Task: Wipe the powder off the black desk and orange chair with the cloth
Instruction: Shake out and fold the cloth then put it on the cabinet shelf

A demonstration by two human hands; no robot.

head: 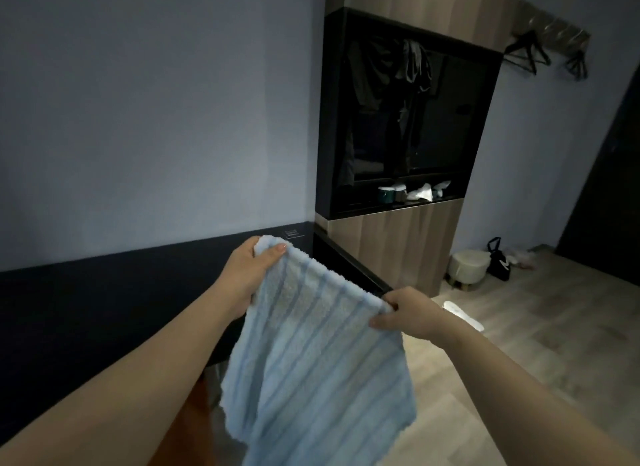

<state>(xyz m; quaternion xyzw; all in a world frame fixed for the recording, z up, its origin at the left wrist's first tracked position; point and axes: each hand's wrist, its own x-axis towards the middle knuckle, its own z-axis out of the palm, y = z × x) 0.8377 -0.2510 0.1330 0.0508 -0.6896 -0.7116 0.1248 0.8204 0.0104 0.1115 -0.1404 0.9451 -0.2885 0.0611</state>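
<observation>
**A:** Going by the head camera, what have the hands got?

**B:** Both are clamped on the pale blue ribbed terry cloth [311,354] — the left hand [252,271] bunches one top corner and the right hand [405,313] pinches the other. The hands are well apart, and the cloth hangs spread between them in the air, touching nothing.

**A:** And the things to be wiped?

**B:** The long black desk surface [86,309] runs along the wall beneath the left arm. An orange-brown strip low down, just beside that arm, is probably the orange chair [195,417] (mostly hidden). I can't make out any powder in this dim light.

**A:** What could go wrong from here?

**B:** My guess is that wiping with the cloth hanging loose would drag a limp edge. That would push powder off the surface onto the chair or the pale wooden floor [519,327] instead of lifting it. In this gloom a patch could also be missed — folding the cloth into a pad first seems wiser.
</observation>
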